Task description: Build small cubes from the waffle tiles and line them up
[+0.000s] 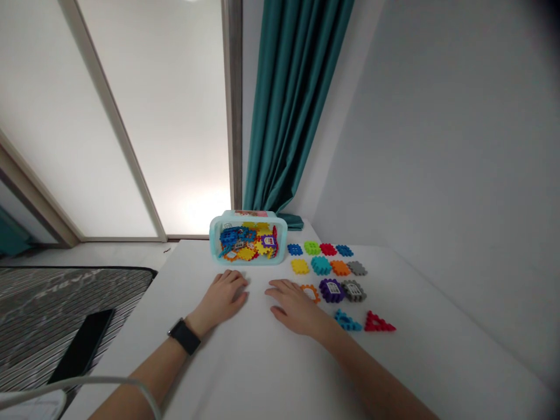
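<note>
My left hand [224, 296] rests on the white table [245, 361] with fingers loosely apart and nothing in it. Flat on the same surface lies my right hand [297, 307], fingers outstretched and holding nothing. Just beyond both hands stands a light teal plastic box [249, 262], full of mixed coloured interlocking pieces [238, 238]. An orange ring-shaped piece [311, 291] is nearest my right hand, which partly hides it. Beside it are a purple window piece [331, 290] and a grey window piece [353, 290]. A blue triangle [347, 321] and a red triangle [378, 322] lie closer to me.
Further rows hold a yellow piece [300, 266], a teal piece [321, 266], a green piece [312, 248] and several others. A wall [437, 175] borders the table's right; a green curtain [293, 105] hangs behind. A black phone-like slab [83, 344] and white cable [105, 380] are at left.
</note>
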Action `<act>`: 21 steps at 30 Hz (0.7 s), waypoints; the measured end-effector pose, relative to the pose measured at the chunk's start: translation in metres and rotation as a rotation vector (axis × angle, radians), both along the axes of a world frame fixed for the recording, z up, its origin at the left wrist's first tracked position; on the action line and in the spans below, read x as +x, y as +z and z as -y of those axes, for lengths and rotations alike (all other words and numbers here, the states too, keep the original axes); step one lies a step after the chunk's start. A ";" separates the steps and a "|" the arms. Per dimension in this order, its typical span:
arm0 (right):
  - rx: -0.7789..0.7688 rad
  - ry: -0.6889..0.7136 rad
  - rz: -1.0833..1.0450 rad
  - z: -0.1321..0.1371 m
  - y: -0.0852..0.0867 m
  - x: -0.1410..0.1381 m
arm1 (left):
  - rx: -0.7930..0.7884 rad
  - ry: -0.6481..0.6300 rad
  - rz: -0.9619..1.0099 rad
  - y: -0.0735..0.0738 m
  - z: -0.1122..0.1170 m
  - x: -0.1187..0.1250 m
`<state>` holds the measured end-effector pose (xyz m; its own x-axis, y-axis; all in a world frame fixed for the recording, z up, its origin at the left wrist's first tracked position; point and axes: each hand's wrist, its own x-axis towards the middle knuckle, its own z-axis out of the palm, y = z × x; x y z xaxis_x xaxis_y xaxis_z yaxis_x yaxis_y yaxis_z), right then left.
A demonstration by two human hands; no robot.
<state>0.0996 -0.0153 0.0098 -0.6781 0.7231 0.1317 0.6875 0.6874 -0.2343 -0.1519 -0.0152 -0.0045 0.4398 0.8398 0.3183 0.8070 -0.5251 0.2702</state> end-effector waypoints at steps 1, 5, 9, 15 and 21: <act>-0.005 0.002 0.000 -0.001 -0.001 0.000 | 0.003 0.004 0.004 -0.001 0.001 0.001; 0.006 0.004 -0.028 -0.006 -0.005 -0.001 | 0.017 -0.005 0.024 -0.004 0.003 0.001; 0.021 -0.048 -0.118 -0.017 -0.005 -0.006 | 0.015 -0.017 0.048 -0.007 0.005 -0.002; 0.123 -0.227 -0.198 -0.040 -0.001 -0.023 | -0.002 -0.025 0.069 -0.007 0.008 -0.004; 0.140 -0.353 -0.125 -0.060 0.007 -0.039 | -0.006 -0.039 0.079 -0.008 0.007 -0.006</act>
<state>0.0608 0.0446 0.0164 -0.3637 0.8781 0.3111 0.8594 0.4451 -0.2515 -0.1583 -0.0225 -0.0125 0.4457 0.8245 0.3487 0.7622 -0.5538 0.3352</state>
